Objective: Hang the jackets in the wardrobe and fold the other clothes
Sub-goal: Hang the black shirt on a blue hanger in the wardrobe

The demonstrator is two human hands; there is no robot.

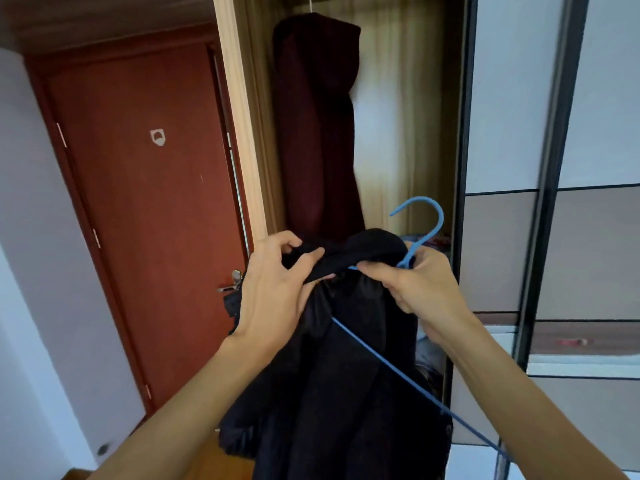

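**Q:** Where is the dark jacket [339,375]?

**A:** Held up in front of the open wardrobe [398,116], part-way onto a blue hanger [441,218], its body hanging down between the person's forearms.

**Q:** And the fingers?

**A:** The left hand [273,289] pinches the bunched collar. The right hand [422,289] is clamped on the hanger's neck, just under the hook.

**Q:** Behind them?

**A:** A maroon hooded jacket [315,133] hangs inside the wardrobe, with sliding doors [519,133] at right and a reddish-brown door [149,202] at left.
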